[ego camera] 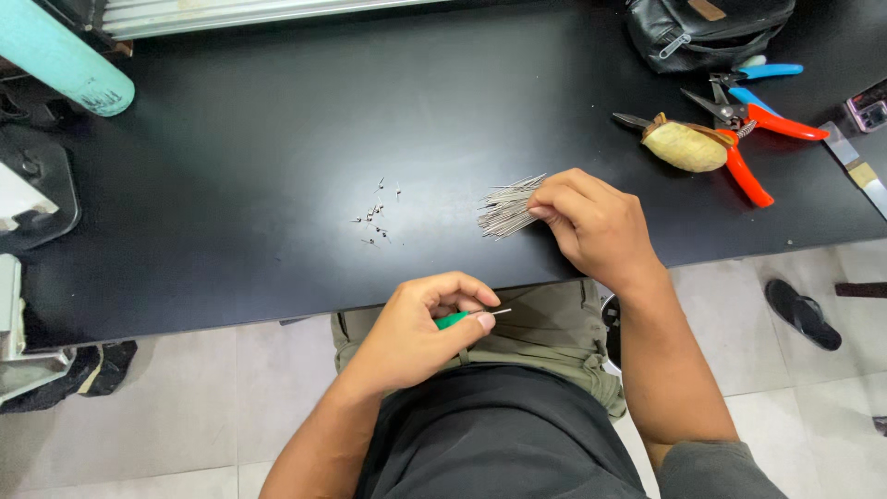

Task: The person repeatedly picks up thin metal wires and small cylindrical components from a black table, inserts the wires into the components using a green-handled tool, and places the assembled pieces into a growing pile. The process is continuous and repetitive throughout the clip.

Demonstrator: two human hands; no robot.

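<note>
Green-handled tool [455, 320] pinched in left fingers [476, 320] off table edge [277, 314]; right fingers [545, 208] pinching wires [506, 210].

Pin bundle [508, 208] on table [231, 139]; small parts [374, 217] left; cutters [739, 139] far right.

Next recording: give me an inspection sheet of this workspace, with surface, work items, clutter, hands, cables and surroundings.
Surface: black tabletop, matte, mostly bare.
Work items: bundle of thin metal pins lying on the table; a few small bent metal pieces scattered to its left; green-handled tool with a thin metal tip.
Clutter: red-handled pliers, blue-handled pliers, black bag, teal cylinder.
Hands: left hand grips the green-handled tool below the table edge; right hand rests fingertips on the pin bundle.
Cables: nothing seen.
Surroundings: tiled floor, black sandal.
</note>
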